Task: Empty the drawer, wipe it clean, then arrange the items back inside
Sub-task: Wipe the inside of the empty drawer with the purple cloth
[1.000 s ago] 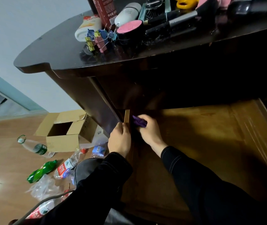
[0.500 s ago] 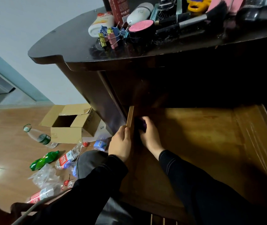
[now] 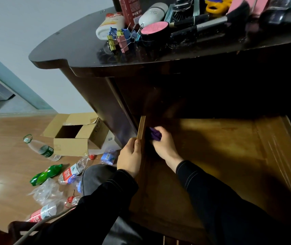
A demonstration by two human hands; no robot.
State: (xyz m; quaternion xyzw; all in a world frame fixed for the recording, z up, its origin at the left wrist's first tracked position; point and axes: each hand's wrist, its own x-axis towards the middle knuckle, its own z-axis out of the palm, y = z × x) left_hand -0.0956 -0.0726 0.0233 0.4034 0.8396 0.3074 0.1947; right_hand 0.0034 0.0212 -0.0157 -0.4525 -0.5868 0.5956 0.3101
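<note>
- I read this as the wiping step; the drawer (image 3: 220, 147) stands pulled out under the tabletop (image 3: 81, 45), its wooden floor bare, so the emptying looks done
- My right hand (image 3: 166, 144) is curled shut around a purple cloth (image 3: 155, 134), pressed into the drawer's far left corner, against the inside of its left wall
- My left hand (image 3: 130, 156) grips that left wall from outside, thumb on its top edge, fingers closed round it; I judge it is steadying the drawer
- Next move, as I judge it: draw the cloth out of the corner and across the drawer's floor toward its right wall; the deep back of the drawer is in shadow, so I cannot tell what is left there
- Above the drawer, on the tabletop, wait binder clips (image 3: 121, 38), a white tube (image 3: 109, 25), a pink-lidded jar (image 3: 154, 30), brushes (image 3: 208, 25); these go back in afterwards
- Left of the drawer, on the floor, a cardboard box (image 3: 75, 137) and plastic bottles (image 3: 44, 151); nothing blocks the wipe
</note>
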